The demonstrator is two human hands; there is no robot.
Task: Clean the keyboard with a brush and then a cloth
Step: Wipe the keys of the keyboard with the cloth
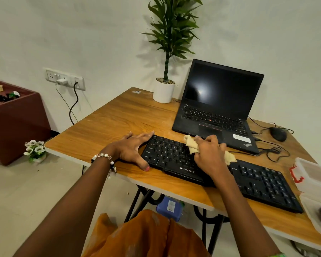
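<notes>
Head view: right hand (210, 153) pinches cloth (192, 145) on keyboard (167, 154), left hand (132, 148) spread bracing; hard wiping could dislodge keys

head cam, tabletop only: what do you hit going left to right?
left hand → keyboard, held at its left end → cloth gripped by right hand → mouse → clear plastic containers at the right edge.

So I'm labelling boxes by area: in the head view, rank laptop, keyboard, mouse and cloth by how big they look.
1. Laptop
2. Keyboard, nearer the camera and partly covered, so its rank below the laptop is unsure
3. Cloth, partly hidden by the right hand
4. Mouse
</notes>
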